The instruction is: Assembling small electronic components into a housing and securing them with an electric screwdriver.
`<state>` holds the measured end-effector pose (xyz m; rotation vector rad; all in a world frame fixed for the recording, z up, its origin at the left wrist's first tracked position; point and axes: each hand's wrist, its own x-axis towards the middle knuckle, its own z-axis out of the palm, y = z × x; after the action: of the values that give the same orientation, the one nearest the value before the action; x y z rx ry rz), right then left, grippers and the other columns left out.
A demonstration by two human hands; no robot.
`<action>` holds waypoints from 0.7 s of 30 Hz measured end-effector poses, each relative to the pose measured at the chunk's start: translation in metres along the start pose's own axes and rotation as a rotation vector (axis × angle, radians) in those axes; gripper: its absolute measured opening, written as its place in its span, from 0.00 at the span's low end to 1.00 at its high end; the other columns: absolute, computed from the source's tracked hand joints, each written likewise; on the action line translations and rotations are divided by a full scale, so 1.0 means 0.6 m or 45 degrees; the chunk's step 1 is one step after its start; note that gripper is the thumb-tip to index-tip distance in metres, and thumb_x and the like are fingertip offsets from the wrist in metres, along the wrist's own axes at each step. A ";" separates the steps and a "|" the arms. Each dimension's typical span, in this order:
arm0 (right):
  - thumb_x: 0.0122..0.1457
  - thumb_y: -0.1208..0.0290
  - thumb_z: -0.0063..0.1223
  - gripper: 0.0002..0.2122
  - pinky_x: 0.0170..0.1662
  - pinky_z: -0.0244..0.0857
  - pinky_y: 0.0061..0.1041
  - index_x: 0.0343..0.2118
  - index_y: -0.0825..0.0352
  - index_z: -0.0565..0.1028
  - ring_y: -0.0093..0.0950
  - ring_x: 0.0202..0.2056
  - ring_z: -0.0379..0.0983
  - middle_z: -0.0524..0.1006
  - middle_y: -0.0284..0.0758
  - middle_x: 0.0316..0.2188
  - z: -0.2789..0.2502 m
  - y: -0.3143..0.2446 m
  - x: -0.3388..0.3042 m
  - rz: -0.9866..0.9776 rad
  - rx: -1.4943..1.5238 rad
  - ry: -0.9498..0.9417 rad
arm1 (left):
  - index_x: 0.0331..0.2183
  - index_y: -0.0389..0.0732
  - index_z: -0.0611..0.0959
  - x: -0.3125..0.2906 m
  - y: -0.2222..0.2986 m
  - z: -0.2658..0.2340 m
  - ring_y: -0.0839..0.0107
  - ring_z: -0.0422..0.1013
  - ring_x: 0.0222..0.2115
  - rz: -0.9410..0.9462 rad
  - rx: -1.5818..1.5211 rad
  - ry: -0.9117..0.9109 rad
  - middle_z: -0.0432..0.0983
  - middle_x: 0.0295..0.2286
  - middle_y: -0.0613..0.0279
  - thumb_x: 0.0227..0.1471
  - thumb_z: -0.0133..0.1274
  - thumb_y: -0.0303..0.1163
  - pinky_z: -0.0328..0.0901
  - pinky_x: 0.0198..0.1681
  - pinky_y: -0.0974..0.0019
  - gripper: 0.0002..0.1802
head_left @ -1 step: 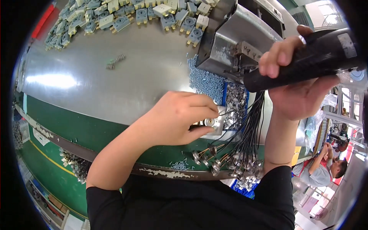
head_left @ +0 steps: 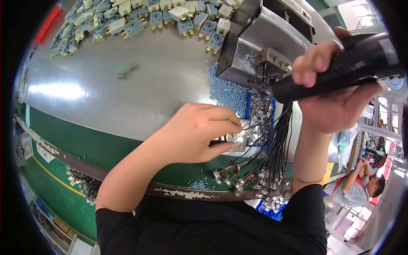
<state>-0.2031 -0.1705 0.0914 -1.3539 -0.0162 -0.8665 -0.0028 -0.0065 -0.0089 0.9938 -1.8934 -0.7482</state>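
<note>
My left hand (head_left: 199, 131) is closed, thumb and fingers pinching a small round metal part (head_left: 232, 137) at a silvery metal block (head_left: 244, 137). The fingers cover much of the part. Raised at the right, my right hand (head_left: 325, 108) wraps round a thick black cylindrical power screwdriver (head_left: 335, 72). Its lower-left end is beside the metal screw feeder (head_left: 250, 51); I cannot tell whether they touch. Black wires (head_left: 280, 136) with round metal ends (head_left: 240, 185) hang over the bench edge between my arms.
Loose bluish screws (head_left: 229, 93) are heaped beside a blue tray of small metal pieces (head_left: 260, 114). Several grey-and-white switch-like blocks (head_left: 157, 19) cover the far bench. Springs (head_left: 127, 71) lie on the metal top at left. Another person (head_left: 357, 191) sits at the far right.
My right hand and the screwdriver have shifted slightly to the right. My left hand stays almost in place, still pinching the round part.
</note>
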 end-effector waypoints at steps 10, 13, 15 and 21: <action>0.61 0.18 0.34 0.53 0.37 0.62 0.35 0.67 0.71 0.61 0.29 0.31 0.68 0.70 0.36 0.35 0.043 -0.017 0.057 -0.143 -0.707 0.479 | 0.38 0.41 0.88 0.000 -0.001 -0.001 0.60 0.84 0.45 -0.028 -0.024 0.007 0.86 0.41 0.63 0.42 0.74 0.29 0.78 0.44 0.57 0.18; 0.61 0.17 0.33 0.53 0.35 0.62 0.35 0.65 0.71 0.63 0.29 0.29 0.67 0.71 0.36 0.33 0.047 -0.018 0.061 -0.176 -0.931 0.642 | 0.38 0.41 0.89 0.003 0.002 -0.002 0.60 0.84 0.45 -0.036 -0.026 0.004 0.86 0.41 0.63 0.42 0.74 0.28 0.78 0.44 0.57 0.18; 0.61 0.17 0.32 0.53 0.35 0.63 0.35 0.65 0.71 0.63 0.28 0.29 0.67 0.70 0.36 0.33 0.046 -0.019 0.059 -0.170 -0.931 0.632 | 0.38 0.41 0.89 0.004 0.003 -0.001 0.59 0.84 0.45 -0.037 -0.038 0.012 0.86 0.41 0.63 0.42 0.74 0.28 0.78 0.44 0.58 0.17; 0.61 0.18 0.32 0.53 0.34 0.63 0.34 0.65 0.71 0.63 0.28 0.28 0.67 0.69 0.35 0.33 -0.006 -0.021 0.055 -0.214 -0.642 0.294 | 0.38 0.41 0.89 0.001 0.001 -0.002 0.60 0.84 0.45 -0.036 -0.041 0.018 0.86 0.41 0.63 0.41 0.74 0.28 0.78 0.44 0.58 0.18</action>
<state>-0.1885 -0.1903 0.1169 -1.7273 0.2880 -1.2191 -0.0021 -0.0067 -0.0073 1.0053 -1.8532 -0.7839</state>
